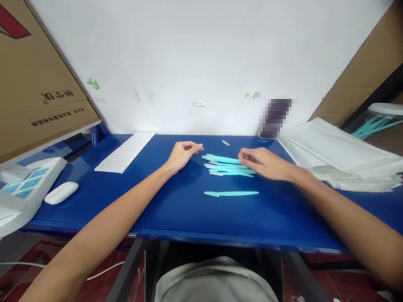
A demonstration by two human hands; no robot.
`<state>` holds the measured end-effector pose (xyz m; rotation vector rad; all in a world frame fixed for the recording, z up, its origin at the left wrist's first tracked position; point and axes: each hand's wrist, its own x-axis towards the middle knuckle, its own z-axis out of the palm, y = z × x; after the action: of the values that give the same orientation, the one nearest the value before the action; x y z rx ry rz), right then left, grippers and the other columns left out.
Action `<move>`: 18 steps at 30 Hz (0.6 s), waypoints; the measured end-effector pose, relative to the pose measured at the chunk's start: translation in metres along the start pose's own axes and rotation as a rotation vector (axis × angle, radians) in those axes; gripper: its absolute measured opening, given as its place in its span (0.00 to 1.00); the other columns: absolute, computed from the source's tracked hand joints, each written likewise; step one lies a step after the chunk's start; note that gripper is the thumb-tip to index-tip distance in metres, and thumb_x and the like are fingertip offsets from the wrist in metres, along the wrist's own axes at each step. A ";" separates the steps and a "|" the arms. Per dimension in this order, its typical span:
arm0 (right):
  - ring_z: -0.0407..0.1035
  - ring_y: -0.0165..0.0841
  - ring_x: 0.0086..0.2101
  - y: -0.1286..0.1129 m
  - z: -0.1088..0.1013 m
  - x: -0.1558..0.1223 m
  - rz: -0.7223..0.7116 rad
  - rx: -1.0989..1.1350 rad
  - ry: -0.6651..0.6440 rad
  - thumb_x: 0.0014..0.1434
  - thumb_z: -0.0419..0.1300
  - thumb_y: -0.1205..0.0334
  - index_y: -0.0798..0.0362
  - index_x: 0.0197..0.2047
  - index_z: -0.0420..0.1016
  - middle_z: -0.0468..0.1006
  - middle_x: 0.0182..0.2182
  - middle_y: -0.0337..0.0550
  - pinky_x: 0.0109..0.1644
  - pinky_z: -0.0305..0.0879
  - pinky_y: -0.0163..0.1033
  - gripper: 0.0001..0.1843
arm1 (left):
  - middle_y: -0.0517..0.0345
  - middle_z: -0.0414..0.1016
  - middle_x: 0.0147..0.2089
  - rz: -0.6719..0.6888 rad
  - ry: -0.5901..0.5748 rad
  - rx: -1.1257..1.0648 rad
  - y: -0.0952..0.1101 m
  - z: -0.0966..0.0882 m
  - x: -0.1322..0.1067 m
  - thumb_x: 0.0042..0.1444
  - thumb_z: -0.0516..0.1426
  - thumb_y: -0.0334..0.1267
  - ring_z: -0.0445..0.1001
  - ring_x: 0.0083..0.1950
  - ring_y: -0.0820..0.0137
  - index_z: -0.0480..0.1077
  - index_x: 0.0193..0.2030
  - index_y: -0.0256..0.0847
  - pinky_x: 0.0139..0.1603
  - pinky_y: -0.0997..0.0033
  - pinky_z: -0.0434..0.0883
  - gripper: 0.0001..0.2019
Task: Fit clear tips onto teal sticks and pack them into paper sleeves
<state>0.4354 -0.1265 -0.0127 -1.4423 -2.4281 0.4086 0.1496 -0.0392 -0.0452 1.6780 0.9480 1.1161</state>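
Several turquoise eyebrow razors [231,168] lie in a loose pile on the blue table, blade ends to the left. My right hand [262,162] pinches the handle end of an eyebrow razor at the top of the pile. Just left of the pile, my left hand [185,156] is closed, its thumb and fingertips together. Whether anything small is between them cannot be made out. One single eyebrow razor [231,193] lies apart, nearer the table's front edge. Behind the pile rests a small, pale, translucent piece [226,142].
A white strip [126,152] lies on the blue table [176,214] at left, near a white earbud case [61,193] and a white device [31,188]. Clear plastic bags [343,155] are stacked at right, before a jar [378,121] of turquoise sticks. A cardboard box [37,79] stands left.
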 end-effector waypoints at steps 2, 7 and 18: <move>0.64 0.32 0.27 0.006 -0.004 -0.001 0.028 -0.071 -0.027 0.66 0.52 0.52 0.50 0.36 0.69 0.73 0.28 0.39 0.33 0.53 0.38 0.12 | 0.50 0.82 0.37 0.045 -0.027 0.099 0.000 -0.002 -0.001 0.55 0.63 0.54 0.73 0.36 0.67 0.80 0.32 0.40 0.39 0.68 0.66 0.17; 0.68 0.34 0.30 0.026 -0.008 0.010 0.128 -0.124 0.078 0.66 0.52 0.47 0.51 0.38 0.74 0.77 0.30 0.42 0.35 0.56 0.38 0.18 | 0.55 0.78 0.31 0.322 -0.269 0.459 0.013 0.007 -0.017 0.60 0.59 0.47 0.68 0.30 0.68 0.81 0.34 0.42 0.36 0.68 0.63 0.13; 0.72 0.37 0.34 0.054 0.019 0.114 0.305 -0.106 0.171 0.61 0.61 0.57 0.57 0.42 0.80 0.82 0.31 0.50 0.41 0.62 0.39 0.12 | 0.51 0.77 0.39 0.529 -0.306 0.703 0.011 0.015 -0.021 0.66 0.52 0.42 0.72 0.40 0.64 0.78 0.46 0.42 0.46 0.65 0.65 0.14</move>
<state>0.4192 -0.0030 -0.0392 -1.8208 -2.1305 0.2119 0.1591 -0.0662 -0.0433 2.7006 0.7533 0.8393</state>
